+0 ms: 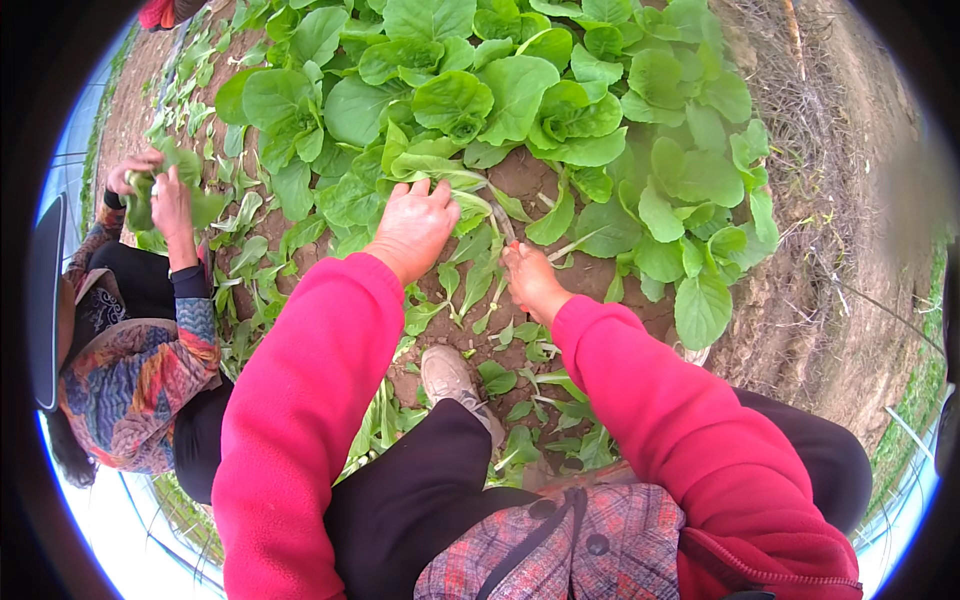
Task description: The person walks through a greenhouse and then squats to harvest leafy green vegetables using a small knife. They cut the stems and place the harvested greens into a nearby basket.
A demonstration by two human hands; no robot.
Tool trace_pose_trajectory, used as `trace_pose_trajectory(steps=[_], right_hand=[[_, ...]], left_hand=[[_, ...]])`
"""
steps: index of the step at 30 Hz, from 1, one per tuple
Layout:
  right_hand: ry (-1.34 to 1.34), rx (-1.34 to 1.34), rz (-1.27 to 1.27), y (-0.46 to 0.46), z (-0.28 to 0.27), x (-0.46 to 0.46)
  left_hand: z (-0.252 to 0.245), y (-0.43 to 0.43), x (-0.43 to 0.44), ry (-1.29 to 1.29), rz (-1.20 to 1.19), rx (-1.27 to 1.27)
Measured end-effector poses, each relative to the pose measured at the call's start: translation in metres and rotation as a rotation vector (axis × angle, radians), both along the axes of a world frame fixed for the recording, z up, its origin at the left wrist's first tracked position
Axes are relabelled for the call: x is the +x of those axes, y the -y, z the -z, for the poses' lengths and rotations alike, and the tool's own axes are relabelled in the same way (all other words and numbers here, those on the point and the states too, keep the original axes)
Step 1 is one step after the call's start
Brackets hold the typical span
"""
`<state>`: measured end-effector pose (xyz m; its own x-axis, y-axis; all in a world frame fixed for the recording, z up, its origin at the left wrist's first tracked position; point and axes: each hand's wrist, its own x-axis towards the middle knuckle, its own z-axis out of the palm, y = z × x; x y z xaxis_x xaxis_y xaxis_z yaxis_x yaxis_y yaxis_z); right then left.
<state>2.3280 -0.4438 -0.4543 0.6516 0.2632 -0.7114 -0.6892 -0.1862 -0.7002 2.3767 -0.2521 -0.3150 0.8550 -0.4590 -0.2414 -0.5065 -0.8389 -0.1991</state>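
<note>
My left hand point(416, 229) grips a leafy green plant point(435, 166) at the near edge of the growing bed; its fingertips are hidden among the leaves. The plant leans over to the left, its pale stalks pointing right. My right hand point(531, 279) is closed around the orange-red handle of a small sickle point(501, 215). Its curved metal blade reaches up to the plant's stalk ends, close to the soil. Whether the blade touches the stalks I cannot tell.
Dense leafy greens point(517, 97) fill the bed ahead. Loose leaves point(480, 281) litter the soil around my shoe point(450, 375). On the left, a co-worker point(142, 382) in a patterned top holds a green plant point(176, 176) in both hands. Dry grass point(814, 165) borders the bed on the right.
</note>
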Motion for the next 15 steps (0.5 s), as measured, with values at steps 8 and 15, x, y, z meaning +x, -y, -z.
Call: trace_pose_trajectory(steps=[8, 15], right_hand=[[-0.182, 0.047, -0.142, 0.028, -0.035, 0.011], [0.537, -0.300, -0.265, 0.005, -0.027, 0.022]], left_hand=[[-0.005, -0.001, 0.009, -0.058, 0.070, 0.069], [0.001, -0.012, 0.004, -0.033, -0.040, 0.048]])
